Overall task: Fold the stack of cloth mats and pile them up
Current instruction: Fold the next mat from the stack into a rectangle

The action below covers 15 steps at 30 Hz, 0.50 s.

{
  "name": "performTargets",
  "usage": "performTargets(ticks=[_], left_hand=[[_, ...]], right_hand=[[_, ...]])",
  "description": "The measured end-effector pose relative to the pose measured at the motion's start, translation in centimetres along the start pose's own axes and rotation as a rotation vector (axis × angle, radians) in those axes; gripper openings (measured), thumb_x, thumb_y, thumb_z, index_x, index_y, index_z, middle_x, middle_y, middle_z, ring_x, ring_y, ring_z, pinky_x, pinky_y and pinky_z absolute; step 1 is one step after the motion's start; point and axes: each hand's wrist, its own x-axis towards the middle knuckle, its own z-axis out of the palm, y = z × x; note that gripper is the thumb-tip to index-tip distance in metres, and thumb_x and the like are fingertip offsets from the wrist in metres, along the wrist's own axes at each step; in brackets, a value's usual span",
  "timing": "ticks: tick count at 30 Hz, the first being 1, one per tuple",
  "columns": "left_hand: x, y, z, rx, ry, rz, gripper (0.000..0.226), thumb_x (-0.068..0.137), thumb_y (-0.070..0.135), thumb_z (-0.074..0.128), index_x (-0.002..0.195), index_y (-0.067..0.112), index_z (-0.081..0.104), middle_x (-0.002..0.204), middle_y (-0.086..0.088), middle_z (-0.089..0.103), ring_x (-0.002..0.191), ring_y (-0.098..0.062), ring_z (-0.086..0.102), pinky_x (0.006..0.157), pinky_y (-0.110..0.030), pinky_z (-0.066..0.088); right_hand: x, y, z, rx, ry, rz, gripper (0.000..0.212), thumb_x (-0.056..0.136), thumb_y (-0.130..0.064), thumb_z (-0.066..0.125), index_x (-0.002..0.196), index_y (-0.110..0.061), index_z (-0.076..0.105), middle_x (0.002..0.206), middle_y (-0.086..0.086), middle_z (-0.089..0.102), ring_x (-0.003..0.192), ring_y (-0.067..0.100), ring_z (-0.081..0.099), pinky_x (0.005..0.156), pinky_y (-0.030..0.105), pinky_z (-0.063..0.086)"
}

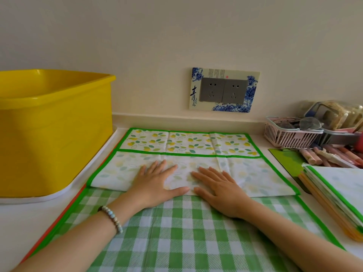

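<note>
The left hand (155, 183) and the right hand (220, 191) both lie flat and wide open, fingers straight and a little spread. They hold nothing and only press down on the leaf-print mat (188, 142). That mat sits in the middle of the desk (19, 222), on top of a green gingham mat (176, 232), with an orange-edged mat (64, 209) showing beneath along the left side. Its near part is turned over away from the person, so the pale reverse faces up. The flap's green binding stops short of the far edge, leaving a strip of bright print uncovered.

This looks like the smoothing of a first fold. The palms rest on the crease near its middle, so the ends of the crease are what need attention. Sliding each hand outward along the crease, left towards the yellow tub (55, 134) and right towards the pile of folded mats (337, 195), should flatten it evenly. Press downward more than sideways, since the gingham mat underneath may drag and wrinkle with the motion. Check that the green side bindings of the flap lie over those of the layer below, and that the flap's edge runs parallel to the far edge. A skew here would likely carry into each later fold. Once fully folded, the mat would go onto the pile just to the right
</note>
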Motion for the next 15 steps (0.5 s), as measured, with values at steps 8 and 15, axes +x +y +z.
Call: performTargets(ticks=[8,15], left_hand=[[-1.5,-2.8,-1.0,-0.001,-0.051,-0.002,0.09,0.053,0.099,0.008,0.136,0.066,-0.002,0.155,0.022,-0.014,0.144,-0.013,-0.017,0.113,-0.053,-0.012],[-4.5,-7.1,-2.8,0.012,-0.074,-0.09,0.083,0.063,0.09,0.013,0.139,0.062,-0.004,0.156,0.019,-0.014,0.144,-0.012,-0.016,0.115,-0.045,-0.011]], right_hand=[[0.0,0.4,0.1,-0.012,-0.033,0.019,0.057,0.089,-0.067,0.017,0.143,-0.054,0.002,0.155,-0.023,-0.002,0.144,0.005,-0.008,0.118,0.04,-0.008],[-0.1,0.5,0.2,0.001,-0.032,0.013,0.065,0.079,-0.075,0.008,0.141,-0.057,0.0,0.154,-0.025,-0.003,0.143,0.002,-0.008,0.118,0.039,-0.007]])
